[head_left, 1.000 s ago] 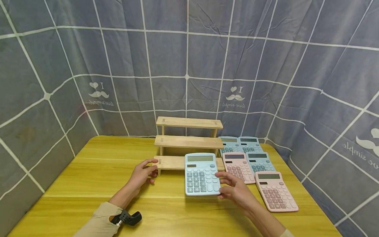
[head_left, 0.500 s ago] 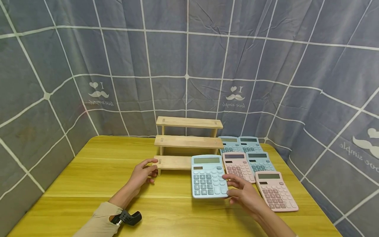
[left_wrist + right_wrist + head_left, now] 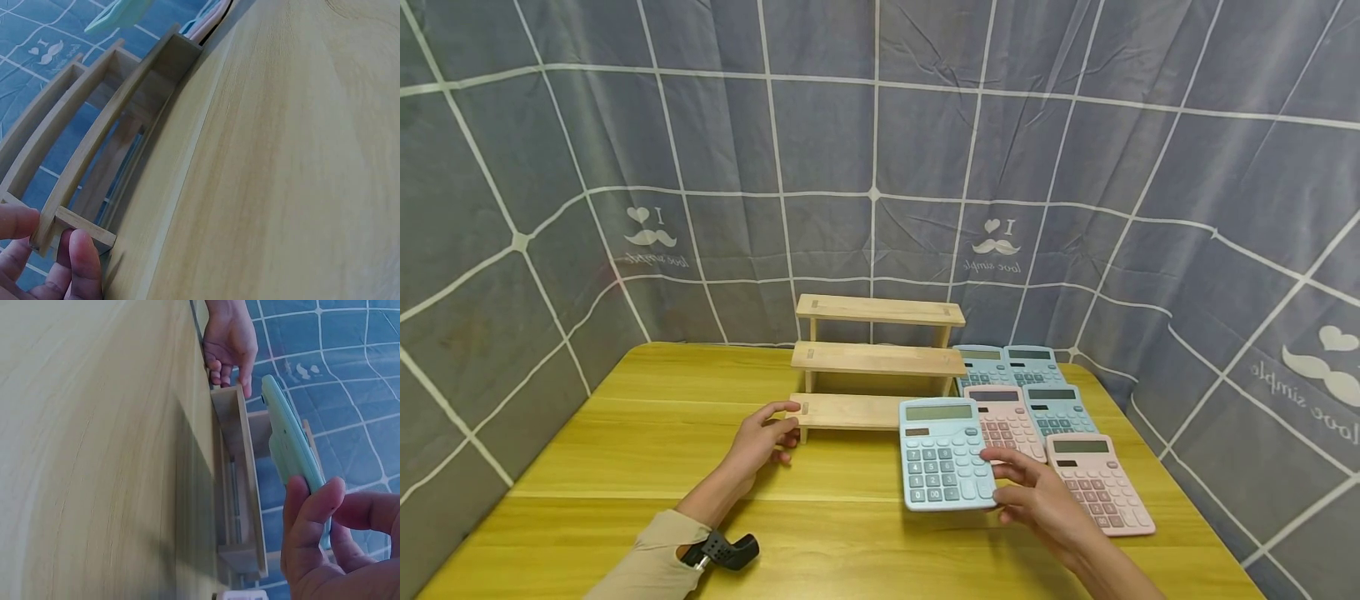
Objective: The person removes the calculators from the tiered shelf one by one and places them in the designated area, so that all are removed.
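Note:
My right hand (image 3: 1036, 497) pinches the right edge of a light blue calculator (image 3: 943, 457), keys facing up toward me. In the right wrist view the calculator (image 3: 290, 434) is held above the table, thumb and fingers on opposite faces. A three-step wooden display stand (image 3: 850, 412) stands behind it; the calculator overlaps the right end of its lowest step. At that step's left end is my left hand (image 3: 765, 439). The left wrist view shows the stand's board (image 3: 94, 140) gripped there, between the thumb and curled fingers of the left hand (image 3: 59, 259).
To the right of the stand lie pink calculators (image 3: 1101, 483) and blue calculators (image 3: 1060, 410), some partly hidden behind others. The yellow wood-grain table (image 3: 700, 392) ends at a grey curtain (image 3: 820, 142) with a white grid. A black wrist mount (image 3: 726, 552) sits at my left sleeve.
The right hand has carried the blue calculator to the right and slightly toward me, uncovering more of the lowest step. My left hand has stayed at the stand's left end.

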Demonstrator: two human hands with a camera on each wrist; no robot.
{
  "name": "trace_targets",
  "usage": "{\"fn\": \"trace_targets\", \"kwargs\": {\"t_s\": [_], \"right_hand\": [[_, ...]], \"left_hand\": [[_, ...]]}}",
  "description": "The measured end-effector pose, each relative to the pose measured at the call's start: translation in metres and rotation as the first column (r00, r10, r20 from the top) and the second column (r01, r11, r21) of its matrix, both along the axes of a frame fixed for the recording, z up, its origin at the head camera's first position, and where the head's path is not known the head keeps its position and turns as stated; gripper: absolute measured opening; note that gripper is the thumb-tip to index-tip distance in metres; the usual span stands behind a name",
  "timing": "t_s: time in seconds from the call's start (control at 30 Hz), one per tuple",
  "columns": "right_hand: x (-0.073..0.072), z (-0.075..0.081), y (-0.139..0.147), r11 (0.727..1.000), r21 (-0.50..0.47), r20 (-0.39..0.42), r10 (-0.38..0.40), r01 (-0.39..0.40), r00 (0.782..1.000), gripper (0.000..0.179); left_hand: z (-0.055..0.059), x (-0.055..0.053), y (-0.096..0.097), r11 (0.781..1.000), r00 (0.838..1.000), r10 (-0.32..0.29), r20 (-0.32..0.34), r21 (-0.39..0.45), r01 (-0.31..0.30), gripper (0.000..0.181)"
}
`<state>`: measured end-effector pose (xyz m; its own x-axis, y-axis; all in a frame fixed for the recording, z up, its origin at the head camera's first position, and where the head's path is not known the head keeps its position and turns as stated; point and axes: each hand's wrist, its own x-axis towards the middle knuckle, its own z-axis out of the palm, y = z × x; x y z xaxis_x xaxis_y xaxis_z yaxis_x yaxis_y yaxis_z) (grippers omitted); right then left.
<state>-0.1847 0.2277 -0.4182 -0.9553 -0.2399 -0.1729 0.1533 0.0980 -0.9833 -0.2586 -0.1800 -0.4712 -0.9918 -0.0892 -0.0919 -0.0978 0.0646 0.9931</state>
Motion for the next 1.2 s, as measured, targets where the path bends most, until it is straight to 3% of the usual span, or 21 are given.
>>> {"fn": "trace_targets", "kwargs": {"t_s": [0.37,1.2], "right_hand": [[0.005,-0.005,0.014,0.999,-0.002,-0.010,0.033,-0.033,0.999,0.059],[0.015,-0.019,0.055,0.999,0.049,0.079,0.002,-0.006,0.997,0.066]], "left_hand": [[0.000,0.000,0.000,1.000,1.000,-0.001,0.002,-0.008,0.001,0.031],[0.003,0.000,0.000,1.000,1.000,-0.004,0.010,-0.018,0.004,0.032]]}}
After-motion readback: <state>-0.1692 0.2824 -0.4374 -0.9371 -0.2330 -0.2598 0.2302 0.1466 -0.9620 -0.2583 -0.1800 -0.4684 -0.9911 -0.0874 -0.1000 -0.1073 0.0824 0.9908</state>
